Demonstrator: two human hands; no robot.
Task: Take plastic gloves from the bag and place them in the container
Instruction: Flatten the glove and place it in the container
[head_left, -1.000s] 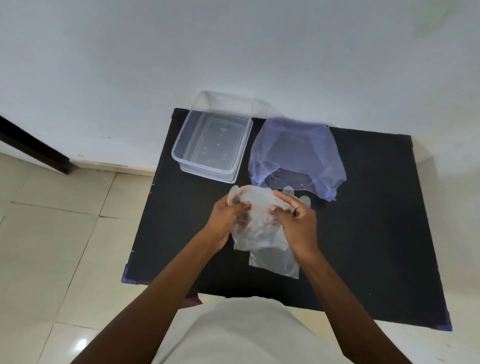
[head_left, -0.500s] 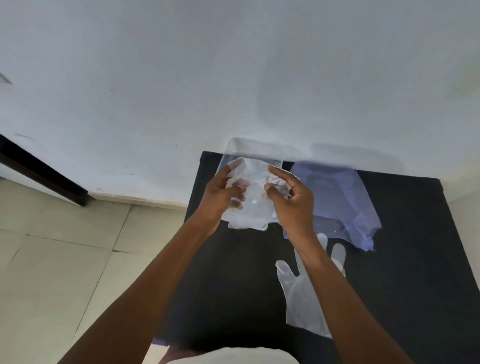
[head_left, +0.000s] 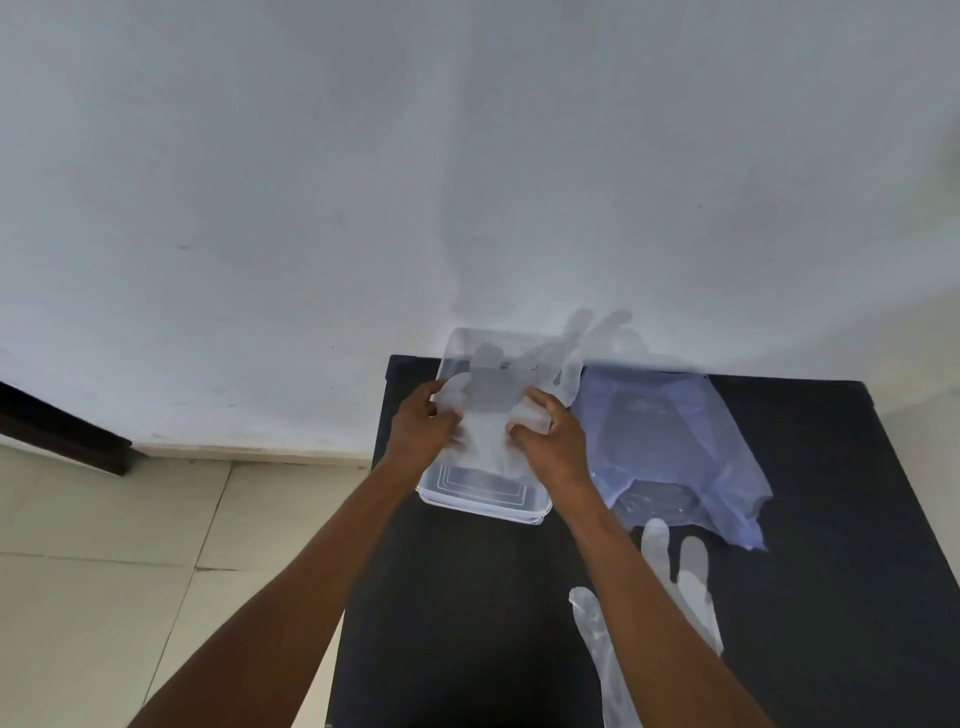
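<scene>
While both our left hand (head_left: 422, 435) and right hand (head_left: 551, 445) grip a thin, cloudy, see-through glove (head_left: 488, 415) over the one clear container (head_left: 485, 499), its fingers drape past the far rim. We count two gloves: this one, and another glove (head_left: 691, 587) flat on the black table (head_left: 831, 545) near the single bluish bag (head_left: 670, 447).

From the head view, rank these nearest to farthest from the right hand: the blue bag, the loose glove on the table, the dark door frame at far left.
From the right hand:
1. Blue bag, directly beside it on the right.
2. Loose glove, flat on the table, nearer the person.
3. Dark door frame, far left at the floor.
</scene>
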